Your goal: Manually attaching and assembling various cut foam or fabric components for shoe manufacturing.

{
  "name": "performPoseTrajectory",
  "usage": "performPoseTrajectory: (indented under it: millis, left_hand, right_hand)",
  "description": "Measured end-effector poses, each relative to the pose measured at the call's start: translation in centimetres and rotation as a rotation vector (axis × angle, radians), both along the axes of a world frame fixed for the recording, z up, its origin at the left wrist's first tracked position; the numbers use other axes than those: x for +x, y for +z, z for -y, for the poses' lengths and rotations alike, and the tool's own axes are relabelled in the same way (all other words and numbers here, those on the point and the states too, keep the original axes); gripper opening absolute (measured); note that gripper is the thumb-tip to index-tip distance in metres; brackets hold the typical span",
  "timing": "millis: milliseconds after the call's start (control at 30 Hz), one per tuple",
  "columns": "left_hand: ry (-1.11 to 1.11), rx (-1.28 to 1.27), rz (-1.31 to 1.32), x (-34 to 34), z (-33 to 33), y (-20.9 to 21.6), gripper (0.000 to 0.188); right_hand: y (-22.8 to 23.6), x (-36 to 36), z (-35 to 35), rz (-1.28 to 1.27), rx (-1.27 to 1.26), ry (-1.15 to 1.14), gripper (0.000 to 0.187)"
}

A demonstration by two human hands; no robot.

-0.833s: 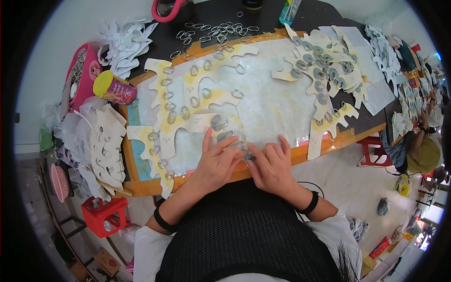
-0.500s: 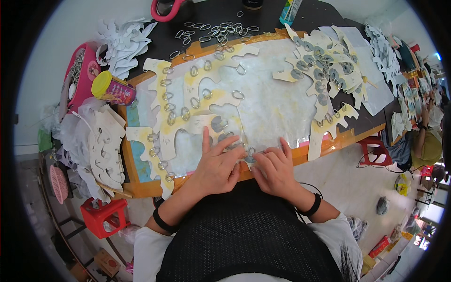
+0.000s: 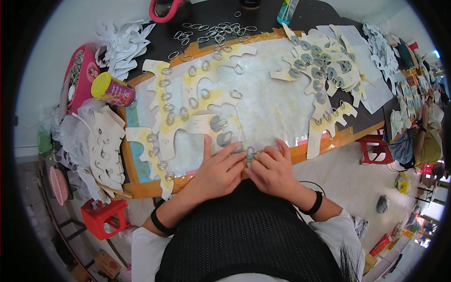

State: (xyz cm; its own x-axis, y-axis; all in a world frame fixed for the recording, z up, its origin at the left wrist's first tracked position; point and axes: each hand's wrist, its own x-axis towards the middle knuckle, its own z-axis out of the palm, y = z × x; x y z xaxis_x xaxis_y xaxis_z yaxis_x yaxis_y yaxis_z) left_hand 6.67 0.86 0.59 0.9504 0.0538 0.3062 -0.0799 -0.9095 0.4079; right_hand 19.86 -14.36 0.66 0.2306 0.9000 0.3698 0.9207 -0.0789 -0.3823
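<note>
At the near edge of the table, both hands work on a cream cut-out piece (image 3: 199, 124) with scalloped edges, whose row carries metal rings and grey round patches (image 3: 217, 123). My left hand (image 3: 217, 173) lies over this row with its fingers stretched out and the forefinger apart, holding nothing visible. Beside it, my right hand (image 3: 274, 170) has its thumb and fingers pinched together at a grey patch (image 3: 251, 154) that has an oval metal ring (image 3: 250, 150) on it. My fingers partly cover that end of the piece.
More ringed cream pieces (image 3: 151, 151) lie left, and a patched pile (image 3: 324, 70) lies right. Loose rings (image 3: 218, 33) are scattered at the back. A yellow-lidded tub (image 3: 112, 90) and a pink basket (image 3: 70, 89) stand left. Red stools (image 3: 104, 218) stand below the table.
My right hand has shifted slightly left, its fingertips closing in on the grey patch. The left hand has moved only a little, its fingers still spread over the row.
</note>
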Motion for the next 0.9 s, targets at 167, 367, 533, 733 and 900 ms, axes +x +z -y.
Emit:
performPoseTrajectory:
  millis: [167,367,533,733,900]
  left_hand:
    - [-0.014,-0.006,-0.007,0.2,0.0,0.1,0.020]
    - [0.027,0.052,0.014,-0.2,0.5,-0.3,0.024]
    - [0.122,0.068,0.035,-1.0,1.2,-0.8,0.034]
    - [0.144,0.043,0.163,-2.3,1.3,-0.1,0.039]
    - [0.357,-0.838,0.148,-3.5,1.8,0.8,0.037]
  right_hand:
    - [-0.4,2.5,0.1,-0.584,0.092,-0.094,0.018]
    - [1.4,1.6,-2.1,-0.231,0.120,-0.155,0.029]
    - [1.0,1.6,-2.6,-0.292,0.036,-0.075,0.027]
    - [1.4,1.0,-2.2,-1.094,-0.048,-0.082,0.022]
    - [2.1,1.1,-2.8,-1.433,0.200,0.029,0.040]
